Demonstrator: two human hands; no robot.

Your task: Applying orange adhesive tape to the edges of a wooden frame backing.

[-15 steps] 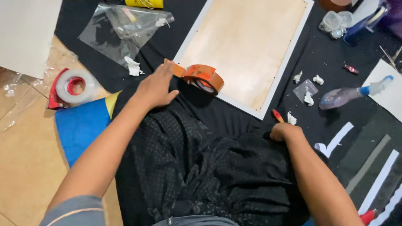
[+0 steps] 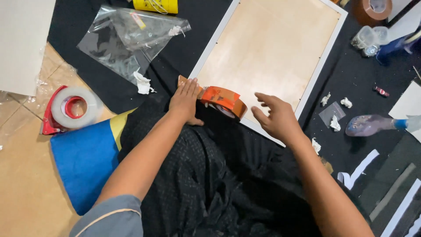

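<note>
Left hand: the left hand (image 2: 185, 102) lies flat, palm down, fingers extended, pressing the loose end of brown tape (image 2: 182, 80) onto the frame's near corner; it grips nothing.
Right hand: the right hand (image 2: 276, 118) hovers released, fingers spread, empty, at about 3 o'clock of the roll and just apart from it.
Tape roll: the orange-brown roll of packing tape (image 2: 224, 102) stands on edge at the near edge of the white-framed rectangular board with pale wooden backing (image 2: 267, 48), touching the left fingertips.
Handling: likely light and stiff as a ring, sticky on the free strip; best held around the outer rim or through the core.
Nearby: white tape roll in a red dispenser (image 2: 70, 107) at 9 o'clock; crumpled clear plastic bag (image 2: 127, 37) at 11 o'clock.
</note>
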